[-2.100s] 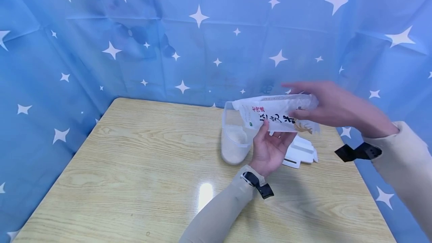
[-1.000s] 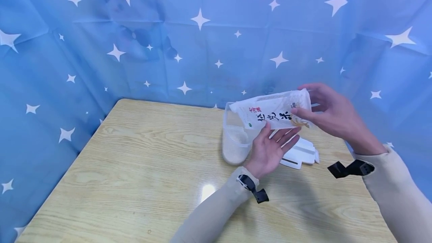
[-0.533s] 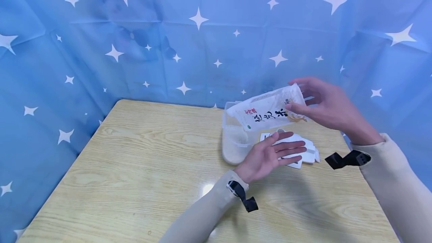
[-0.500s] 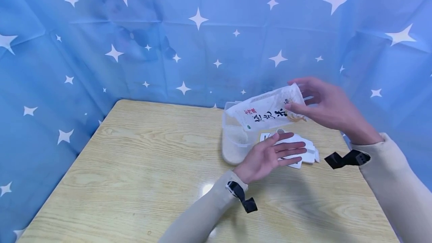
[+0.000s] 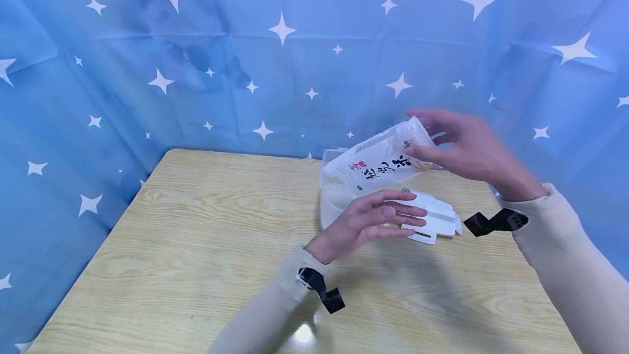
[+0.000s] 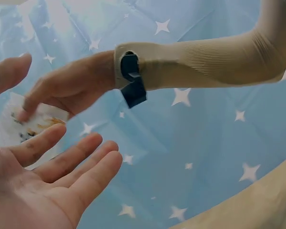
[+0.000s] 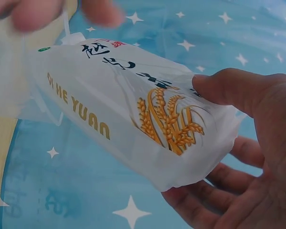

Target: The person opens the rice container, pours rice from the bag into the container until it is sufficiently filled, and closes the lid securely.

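My right hand (image 5: pixel 467 146) grips the raised bottom end of a white rice bag (image 5: pixel 380 160), thumb on the printed face and fingers behind, as the right wrist view shows. The bag slopes down to the left, its lower end at the mouth of a clear plastic container (image 5: pixel 330 204) that has white rice in it. My left hand (image 5: pixel 361 220), fingers extended and holding nothing, hovers in front of the container and hides part of it. In the left wrist view the palm of my left hand (image 6: pixel 43 191) is in front of the rice bag (image 6: pixel 19 124).
A white plastic lid-like piece (image 5: pixel 437 214) lies on the wooden table (image 5: pixel 206 234), right of the container. Behind the table hangs a blue curtain (image 5: pixel 221 97) with white stars.
My left hand has come away from under the rice bag and moved left and down. The right hand has taken the bag's bottom end and raised it, tilting the bag more steeply.
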